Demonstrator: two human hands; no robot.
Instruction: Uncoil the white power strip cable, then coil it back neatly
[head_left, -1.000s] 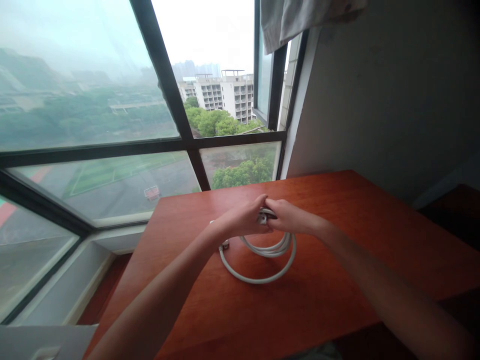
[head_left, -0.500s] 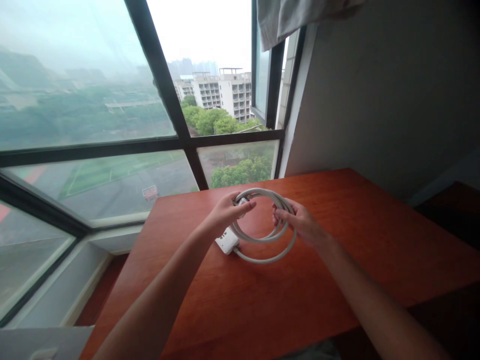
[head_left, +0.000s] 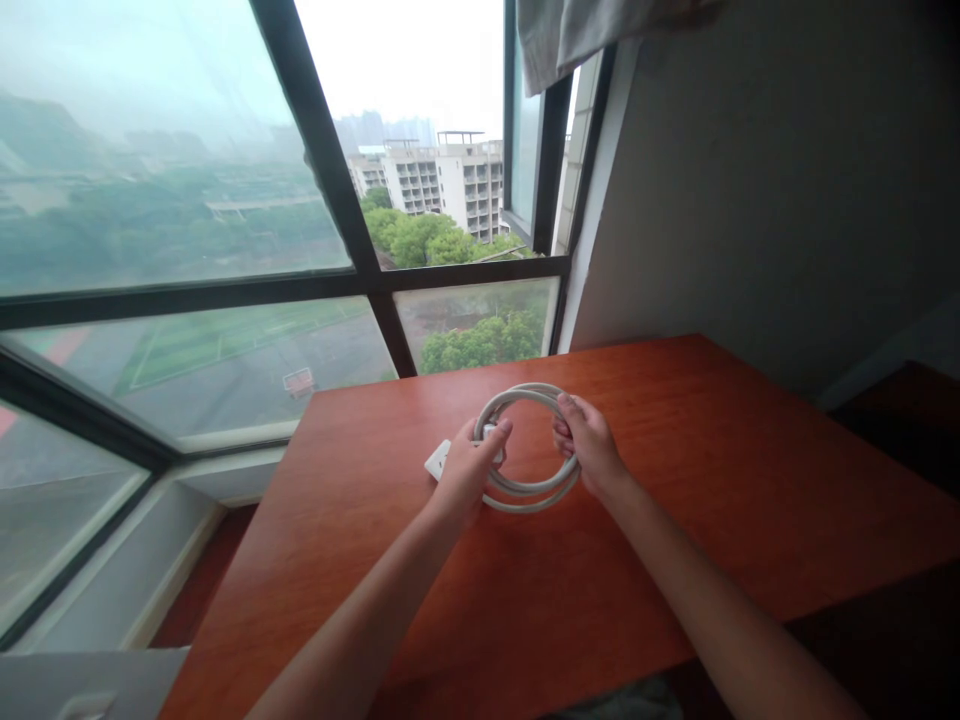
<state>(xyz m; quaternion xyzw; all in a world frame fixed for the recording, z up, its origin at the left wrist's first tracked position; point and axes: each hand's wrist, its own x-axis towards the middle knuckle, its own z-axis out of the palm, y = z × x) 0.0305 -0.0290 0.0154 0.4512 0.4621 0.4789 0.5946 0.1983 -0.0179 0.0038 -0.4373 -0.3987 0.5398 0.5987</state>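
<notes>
A pale grey power cord is wound into several round loops, held up between both hands over the table. My left hand is closed on the left side of the coil, with a white plug beside the thumb. On the right side of the loops, my right hand is closed around the cord, thumb on top. A white power strip rests on the tabletop just beyond my left hand, which hides part of it.
The reddish-brown wooden table stretches beneath both arms. Its far edge meets a dark-framed window with one pane swung open. A grey wall rises at the right, and a curtain hangs at the top.
My left hand has moved down and slightly right, covering more of the power strip. My right hand grips the coil more fully, and the loose lower loop has been drawn in against the others.
</notes>
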